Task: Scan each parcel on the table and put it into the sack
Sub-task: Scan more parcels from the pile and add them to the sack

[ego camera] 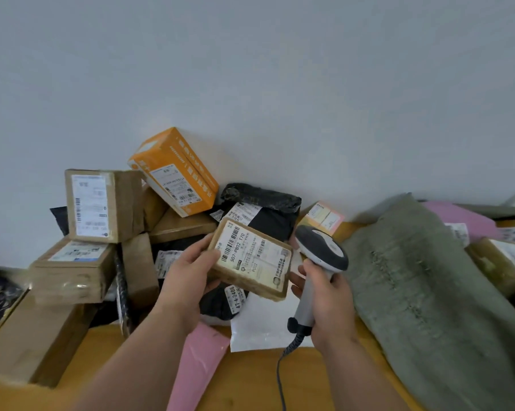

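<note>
A: We find the scan step in hand. The left hand [188, 277] grips a small brown parcel [251, 259] by its left edge, thumb on top and fingers under, holding it above the pile with its label facing up. The right hand [328, 307] is wrapped around the handle of the scanner [321, 250], whose head sits just beside the parcel's right edge and tilts toward the label.

B: And what does the next move call for?

A: We judge the scanner must be aimed squarely at the barcode, then the parcel carried right to the sack [422, 292].

B: What does the sack hold?

A: We cannot tell. It lies slumped on the table [250, 378], its mouth not in view (a pink mailer and more parcels lie behind it, not plainly inside).

B: What remains?

A: We count many: boxes [102, 206], an orange box [173, 170] and black bags [268, 209] heaped against the wall.
</note>
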Motion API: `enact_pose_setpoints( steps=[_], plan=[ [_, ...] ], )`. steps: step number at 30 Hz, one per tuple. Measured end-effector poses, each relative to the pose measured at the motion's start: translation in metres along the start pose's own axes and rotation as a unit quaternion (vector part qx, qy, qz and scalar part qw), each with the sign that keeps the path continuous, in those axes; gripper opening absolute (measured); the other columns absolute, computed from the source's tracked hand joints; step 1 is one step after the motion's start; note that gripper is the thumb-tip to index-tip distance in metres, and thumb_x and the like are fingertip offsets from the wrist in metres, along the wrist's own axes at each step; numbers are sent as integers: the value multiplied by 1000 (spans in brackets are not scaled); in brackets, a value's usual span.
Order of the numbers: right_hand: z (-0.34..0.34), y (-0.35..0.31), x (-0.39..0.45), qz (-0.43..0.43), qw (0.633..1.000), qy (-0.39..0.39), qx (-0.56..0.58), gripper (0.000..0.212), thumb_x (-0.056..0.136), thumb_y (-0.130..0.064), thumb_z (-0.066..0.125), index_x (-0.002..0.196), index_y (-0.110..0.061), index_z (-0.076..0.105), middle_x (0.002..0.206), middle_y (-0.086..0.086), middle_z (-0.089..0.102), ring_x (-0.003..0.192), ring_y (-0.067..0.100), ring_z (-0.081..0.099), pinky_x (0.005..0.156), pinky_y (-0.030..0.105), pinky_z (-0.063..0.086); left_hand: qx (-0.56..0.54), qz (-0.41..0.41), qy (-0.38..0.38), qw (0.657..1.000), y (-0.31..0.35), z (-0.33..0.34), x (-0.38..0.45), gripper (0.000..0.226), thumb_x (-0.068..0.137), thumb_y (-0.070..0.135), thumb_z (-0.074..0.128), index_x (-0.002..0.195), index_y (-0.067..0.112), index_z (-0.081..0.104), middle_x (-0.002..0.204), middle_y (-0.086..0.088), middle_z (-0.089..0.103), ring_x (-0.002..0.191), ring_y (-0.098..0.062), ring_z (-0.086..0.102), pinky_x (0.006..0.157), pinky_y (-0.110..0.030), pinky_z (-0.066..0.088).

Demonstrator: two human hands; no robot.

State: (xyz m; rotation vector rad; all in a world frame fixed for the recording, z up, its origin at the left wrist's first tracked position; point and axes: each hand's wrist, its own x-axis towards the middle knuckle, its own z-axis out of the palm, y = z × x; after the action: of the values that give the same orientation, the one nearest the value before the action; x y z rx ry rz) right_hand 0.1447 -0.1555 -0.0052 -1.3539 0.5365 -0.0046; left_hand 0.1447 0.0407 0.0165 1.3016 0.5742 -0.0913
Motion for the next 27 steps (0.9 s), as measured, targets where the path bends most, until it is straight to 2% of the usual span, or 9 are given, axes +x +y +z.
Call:
enact_pose_setpoints(
  steps=[3, 5, 8, 10, 14, 17, 20, 24, 27],
  plan=[
    [-16, -6, -5, -20, 1000, -15, -6, 15, 92, -24, 69, 107, -21, 68, 101, 0, 76, 93, 14, 72, 74, 27, 53, 30, 52, 14, 998, 4, 12, -15, 26, 94, 20, 63, 120, 27, 62, 96, 2, 75, 90, -11, 72, 78, -29, 55],
    [-32, -10, -7, -29, 999, -25, -6, 17, 92, -26, 69, 109, -27, 66, 107, 0, 73, 100, 16, 68, 85, 34, 52, 40, 72, 16, 997, 4, 24, -29, 22, 94, 20, 63, 115, 26, 65, 95, 1, 75, 88, -12, 73, 75, -29, 57],
    [-61, -19, -12, -20, 999, -41, -12, 24, 89, -35, 71, 112, -34, 63, 111, -3, 70, 106, 18, 64, 100, 49, 49, 48, 82, 5, 995, -3, 48, -52, 18, 94, 21, 63, 109, 29, 69, 93, -2, 76, 91, -20, 73, 84, -44, 59],
    [-83, -23, -17, -6, 998, -54, -11, 24, 88, -35, 71, 111, -32, 65, 108, -1, 72, 103, 23, 67, 98, 54, 51, 46, 83, -9, 995, -11, 68, -66, 19, 94, 21, 63, 111, 27, 69, 94, -4, 76, 92, -23, 73, 87, -47, 58],
    [-120, -26, -28, 2, 996, -93, -14, 32, 82, -42, 75, 112, -34, 67, 105, 0, 75, 99, 25, 70, 91, 52, 56, 49, 107, 16, 993, -29, 103, -89, 30, 90, 29, 69, 119, 21, 62, 95, -3, 74, 88, -17, 72, 77, -34, 56],
    [-140, -28, -36, -2, 995, -99, -27, 32, 82, -41, 75, 112, -34, 67, 104, -2, 74, 97, 24, 69, 89, 51, 57, 42, 116, 71, 990, -36, 120, -105, 39, 84, 35, 75, 109, 15, 52, 100, -6, 66, 91, -21, 68, 80, -40, 58],
    [-158, -32, -41, -12, 996, -89, -25, 21, 89, -32, 71, 110, -32, 67, 103, -1, 74, 96, 25, 69, 87, 50, 57, 51, 128, 71, 988, -39, 132, -122, 36, 84, 39, 74, 99, 14, 52, 99, -12, 66, 91, -25, 69, 81, -45, 60],
    [-174, -41, -50, -31, 996, -87, 1, 20, 91, -27, 70, 110, -33, 68, 102, -9, 76, 98, 15, 70, 88, 41, 56, 95, 141, 21, 985, -44, 143, -141, 30, 88, 26, 72, 113, 29, 56, 108, 1, 67, 98, -15, 66, 85, -42, 57],
    [-182, -44, -57, -35, 996, -82, 18, 20, 91, -27, 69, 110, -31, 68, 102, -9, 76, 99, 15, 71, 91, 41, 56, 125, 111, -56, 984, -49, 146, -152, 62, 88, 14, 72, 131, 49, 45, 115, 3, 63, 105, -16, 63, 87, -43, 55]
  ],
)
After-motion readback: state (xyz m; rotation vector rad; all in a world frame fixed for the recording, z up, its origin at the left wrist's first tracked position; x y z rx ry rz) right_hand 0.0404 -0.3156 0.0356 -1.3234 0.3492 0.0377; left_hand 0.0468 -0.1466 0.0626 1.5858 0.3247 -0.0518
